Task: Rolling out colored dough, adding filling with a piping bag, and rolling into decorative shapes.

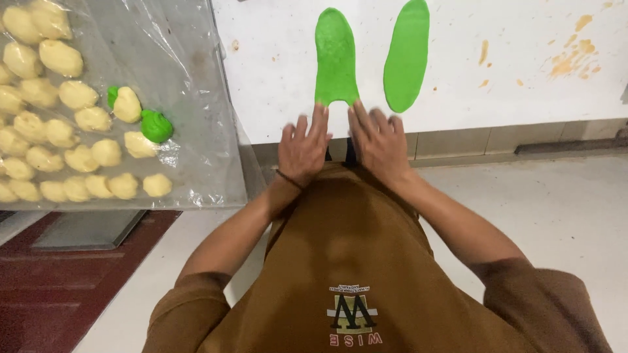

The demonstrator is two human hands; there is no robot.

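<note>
Left hand (pixel 303 149) is lying flat and open, fingers spread, palm down at the near edge of the table (pixel 523 98). It is gripping nothing; its fingertips are touching the near end of the left green strip (pixel 335 55). A dark band is sitting on the left wrist.

Right hand (pixel 379 144) is doing the same: open, flat, fingers pointing away from the body, index fingertip touching that same end of the strip. It is holding nothing either. The two hands are sitting side by side, nearly touching, both slightly blurred.

The left green strip is lying flat on the white table, a long thin oval of dough running away from the person, near end notched between the hands. A second green strip (pixel 407 53) is lying just right of it, parallel, apart from it and not touched by either hand.

Orange smears (pixel 570 59) are showing on the table farther right.

Well to the left, a tray (pixel 196 131) lined with clear plastic is carrying rows of pale yellow balls (pixel 59 131). One ball is wrapped partly in green, and a green lump (pixel 156 125) is sitting beside it.

The person is wearing a brown shirt (pixel 347 261).
</note>
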